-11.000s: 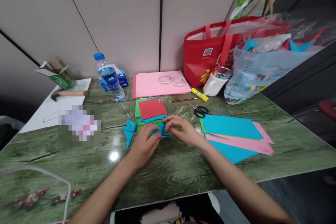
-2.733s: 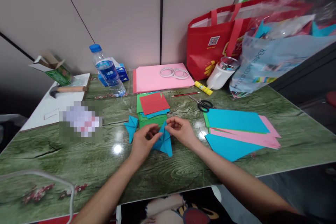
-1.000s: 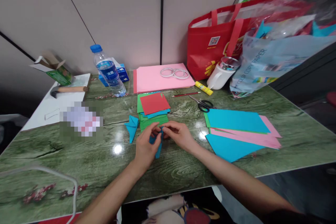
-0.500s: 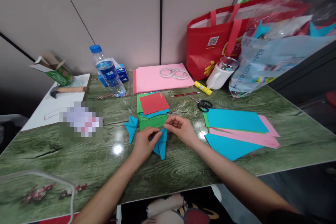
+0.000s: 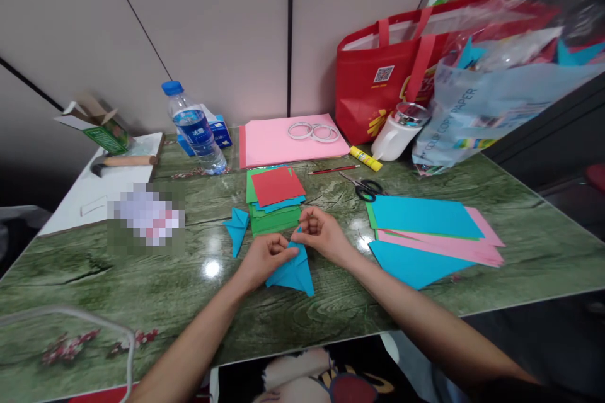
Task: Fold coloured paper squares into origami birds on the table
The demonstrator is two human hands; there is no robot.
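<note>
Folded blue paper is toward the six-o'clock edge of a green table, pinched by the left hand at nine o'clock and the right hand at its twelve-o'clock tip. Beyond: coloured squares at twelve, scissors at one-thirty.

Two tabletop origami pieces, one bottle

Open tabletop on the near side, paper stack blocking ahead, scissors and loose sheets rightward
</note>
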